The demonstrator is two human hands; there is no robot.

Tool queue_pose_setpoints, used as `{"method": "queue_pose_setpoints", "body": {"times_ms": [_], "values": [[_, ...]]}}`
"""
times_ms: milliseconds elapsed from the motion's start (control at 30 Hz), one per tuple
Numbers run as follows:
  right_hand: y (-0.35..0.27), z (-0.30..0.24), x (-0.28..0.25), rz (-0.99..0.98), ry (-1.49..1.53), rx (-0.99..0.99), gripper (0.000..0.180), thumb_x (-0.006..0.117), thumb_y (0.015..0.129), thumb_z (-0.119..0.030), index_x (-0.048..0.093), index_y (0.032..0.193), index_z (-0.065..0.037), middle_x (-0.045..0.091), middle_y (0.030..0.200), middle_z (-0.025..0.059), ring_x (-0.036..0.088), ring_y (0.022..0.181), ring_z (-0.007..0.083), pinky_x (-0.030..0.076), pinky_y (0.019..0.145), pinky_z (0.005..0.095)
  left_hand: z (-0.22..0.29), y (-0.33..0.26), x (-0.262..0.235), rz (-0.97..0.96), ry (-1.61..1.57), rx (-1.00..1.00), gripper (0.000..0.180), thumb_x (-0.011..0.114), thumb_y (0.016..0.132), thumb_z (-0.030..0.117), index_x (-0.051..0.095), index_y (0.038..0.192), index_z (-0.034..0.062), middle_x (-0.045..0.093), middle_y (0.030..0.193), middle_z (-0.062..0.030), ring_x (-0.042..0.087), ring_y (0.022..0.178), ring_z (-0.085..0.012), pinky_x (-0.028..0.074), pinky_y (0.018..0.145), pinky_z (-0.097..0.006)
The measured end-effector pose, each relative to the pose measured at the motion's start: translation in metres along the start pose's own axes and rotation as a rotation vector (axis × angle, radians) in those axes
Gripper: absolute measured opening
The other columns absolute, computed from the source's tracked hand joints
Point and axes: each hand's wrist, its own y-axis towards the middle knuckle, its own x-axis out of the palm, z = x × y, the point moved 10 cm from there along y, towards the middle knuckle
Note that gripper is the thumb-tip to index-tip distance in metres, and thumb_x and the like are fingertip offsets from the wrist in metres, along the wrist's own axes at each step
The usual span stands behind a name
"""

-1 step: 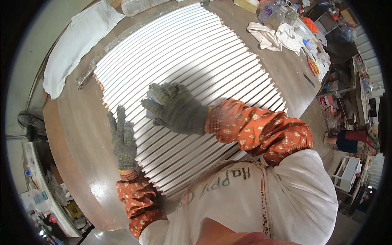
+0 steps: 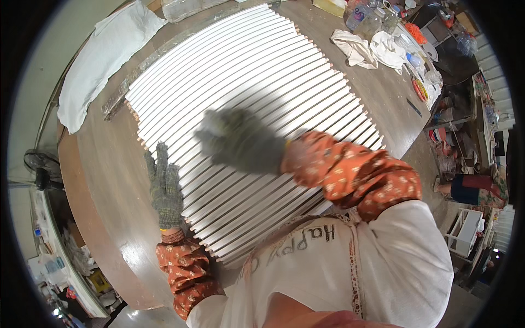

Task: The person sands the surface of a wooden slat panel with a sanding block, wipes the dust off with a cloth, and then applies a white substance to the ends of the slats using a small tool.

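Observation:
Many long white-coated strips (image 2: 262, 60) lie side by side across the table, narrow dark gaps between them and bare wood-coloured ends along both sides. My right hand (image 2: 240, 139), in a dark grey knit glove, is over the middle of the strips and smeared by motion. Its fingers are bent round a flat grey pad, seen better a moment before and mostly hidden now. My left hand (image 2: 165, 188), gloved alike, lies flat with its fingers stretched out along the strips' left ends. Orange flowered sleeves cover both forearms.
A brown table (image 2: 109, 180) carries the strips. A white cloth (image 2: 104, 65) drapes over its far left edge. Crumpled rags (image 2: 355, 48), plastic bottles (image 2: 367, 21) and a roll of tape (image 2: 420, 89) lie at the far right. A fan (image 2: 42, 169) stands at the left.
My right hand has shifted slightly, its wrist a little to the right, and is now blurred. My left hand and the strips have stayed in place.

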Motion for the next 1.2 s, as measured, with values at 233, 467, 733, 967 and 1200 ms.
{"method": "queue_pose_setpoints", "body": {"times_ms": [233, 467, 733, 967, 1200], "values": [[-0.139, 0.305, -0.029, -0.547, -0.462, 0.557, 0.063, 0.037, 0.095, -0.055, 0.041, 0.141, -0.013, 0.050, 0.136, 0.0183, 0.052, 0.121, 0.0356, 0.043, 0.100, 0.0464, 0.004, -0.008, 0.003, 0.043, 0.232, 0.375, 0.050, 0.051, 0.093, 0.005, 0.044, 0.140, 0.0201, 0.040, 0.150, -0.0051, 0.025, 0.143, -0.0320, 0.028, 0.114, -0.039], [-0.222, 0.391, -0.096, -0.173, 0.131, 1.192, 0.073, 0.049, 0.088, -0.061, 0.048, 0.137, -0.006, 0.054, 0.134, 0.0189, 0.049, 0.127, 0.0306, 0.036, 0.106, 0.0357, -0.006, -0.011, 0.005, 0.030, 0.182, 0.382, 0.052, 0.048, 0.090, 0.000, 0.046, 0.138, 0.0188, 0.040, 0.150, -0.0087, 0.025, 0.143, -0.0340, 0.020, 0.117, -0.044], [-0.255, 0.333, -0.062, -0.189, 0.730, 1.640, 0.058, 0.057, 0.090, -0.029, 0.044, 0.141, -0.004, 0.053, 0.134, 0.0123, 0.053, 0.120, 0.0237, 0.040, 0.103, 0.0311, -0.003, -0.014, 0.003, 0.003, 0.069, 0.393, 0.042, 0.052, 0.095, 0.010, 0.047, 0.135, 0.0185, 0.041, 0.148, -0.0128, 0.026, 0.143, -0.0318, 0.021, 0.116, -0.047], [-0.225, 0.340, -0.069, -0.215, 0.541, 1.419, 0.053, 0.055, 0.093, -0.031, 0.046, 0.139, -0.005, 0.057, 0.128, 0.0124, 0.057, 0.112, 0.0219, 0.044, 0.097, 0.0302, -0.009, -0.006, -0.003, 0.021, -0.144, 0.010, 0.044, 0.048, 0.098, 0.015, 0.044, 0.141, 0.0040, 0.043, 0.146, -0.0104, 0.026, 0.142, -0.0259, 0.023, 0.115, -0.037], [-0.163, 0.347, -0.031, -0.195, 0.366, 0.958, 0.050, 0.054, 0.096, -0.032, 0.048, 0.138, -0.006, 0.061, 0.122, 0.0126, 0.061, 0.103, 0.0201, 0.048, 0.092, 0.0293, -0.061, -0.037, -0.020, 0.380, -0.816, -0.355, 0.052, 0.053, 0.097, 0.014, 0.035, 0.142, -0.0038, 0.050, 0.135, -0.0136, 0.051, 0.118, -0.0186, 0.042, 0.101, -0.031]]}}
